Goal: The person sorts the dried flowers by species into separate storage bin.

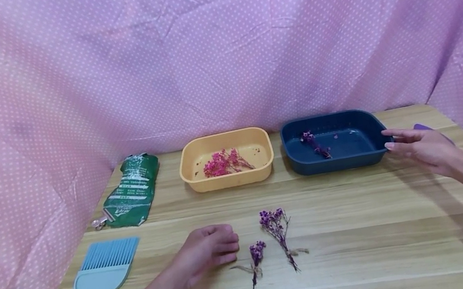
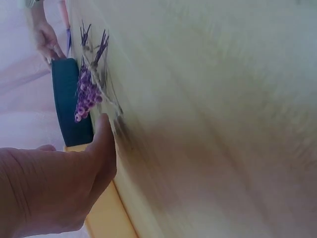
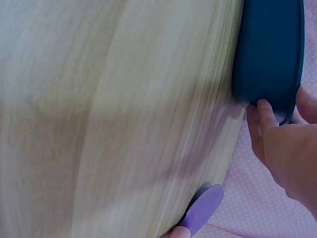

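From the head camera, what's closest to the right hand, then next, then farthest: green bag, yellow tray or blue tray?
1. Blue tray: the right hand touches its right end.
2. Yellow tray: left of the blue one.
3. Green bag: left of both trays.

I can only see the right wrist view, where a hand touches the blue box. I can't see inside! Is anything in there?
Observer: Yes, purple flowers lie inside.

Operator: Ooh! Is there another box like that one?

Observer: Yes, a yellow box stands beside it in the head view.

Operator: And where's the left hand?

Observer: Close to a small tied purple bunch, without holding it.
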The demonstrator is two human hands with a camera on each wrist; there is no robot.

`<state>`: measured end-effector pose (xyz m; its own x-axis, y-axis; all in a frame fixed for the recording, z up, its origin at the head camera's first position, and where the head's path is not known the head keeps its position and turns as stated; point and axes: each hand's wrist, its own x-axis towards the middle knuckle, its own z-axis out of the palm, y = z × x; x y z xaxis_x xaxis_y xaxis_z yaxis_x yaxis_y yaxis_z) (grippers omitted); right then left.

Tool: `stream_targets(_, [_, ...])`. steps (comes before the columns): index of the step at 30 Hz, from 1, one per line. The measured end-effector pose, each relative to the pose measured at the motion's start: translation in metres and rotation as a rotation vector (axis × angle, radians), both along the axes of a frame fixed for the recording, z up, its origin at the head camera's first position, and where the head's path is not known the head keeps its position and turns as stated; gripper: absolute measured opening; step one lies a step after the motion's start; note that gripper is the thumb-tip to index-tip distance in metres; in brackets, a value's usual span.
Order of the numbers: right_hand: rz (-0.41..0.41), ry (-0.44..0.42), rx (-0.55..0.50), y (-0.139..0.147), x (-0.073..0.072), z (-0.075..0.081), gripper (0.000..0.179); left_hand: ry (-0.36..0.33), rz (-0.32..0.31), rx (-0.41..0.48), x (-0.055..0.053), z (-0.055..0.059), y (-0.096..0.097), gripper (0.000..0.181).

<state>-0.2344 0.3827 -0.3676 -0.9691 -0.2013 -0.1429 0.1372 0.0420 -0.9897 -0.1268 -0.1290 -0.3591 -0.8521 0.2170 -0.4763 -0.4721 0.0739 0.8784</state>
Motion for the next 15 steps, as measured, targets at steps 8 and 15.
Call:
stream_targets(8, [-0.005,-0.016,0.011,-0.002,0.000,0.003,0.034,0.014,-0.098,-0.038,0.012,-0.003,0.005,0.039])
stream_targets(15, [-0.019,-0.013,0.010,-0.003,0.000,0.003,0.035,0.170,-0.148,-0.257,0.023,-0.008,0.019,0.043])
